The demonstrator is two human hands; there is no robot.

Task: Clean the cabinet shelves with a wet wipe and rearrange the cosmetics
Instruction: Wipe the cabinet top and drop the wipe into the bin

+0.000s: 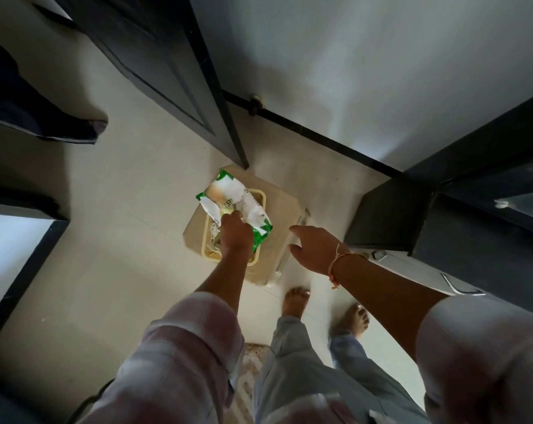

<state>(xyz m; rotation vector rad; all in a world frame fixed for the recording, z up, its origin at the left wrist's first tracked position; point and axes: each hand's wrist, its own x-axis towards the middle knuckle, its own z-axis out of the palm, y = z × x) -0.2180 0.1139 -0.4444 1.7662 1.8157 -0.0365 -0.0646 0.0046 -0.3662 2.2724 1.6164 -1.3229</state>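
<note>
Hands are being shown from above, reaching down toward a pale tiled floor point(121, 209). A green and white wet wipe pack point(239, 203) is being gripped at its near edge by the left hand point(236, 237), with the fingers curled round the crumpled wrapper. The pack is being held just over the rectangular, yellow-rimmed opening of a beige bin point(279, 206) that is standing on the floor. Something pale and crumpled, possibly paper, is being glimpsed inside the opening.

The right hand point(312, 250) is being held wide, fingers spread and gripping nothing, just beside the bin's right edge; whether it is touching the bin cannot be told. A thin thread bracelet point(335, 264) is being worn on that wrist. Both forearms are being covered from the elbow up by pale pinkish sleeves point(179, 347).

Bare feet point(294, 301) and light blue trousers point(289, 362) are being seen below the hands, near the bin. A dark door point(167, 71) is being shown behind the bin, its lower corner almost meeting the bin's far edge. A dark furniture unit point(396, 215) is being shown at the right, against a white wall point(350, 71).
</note>
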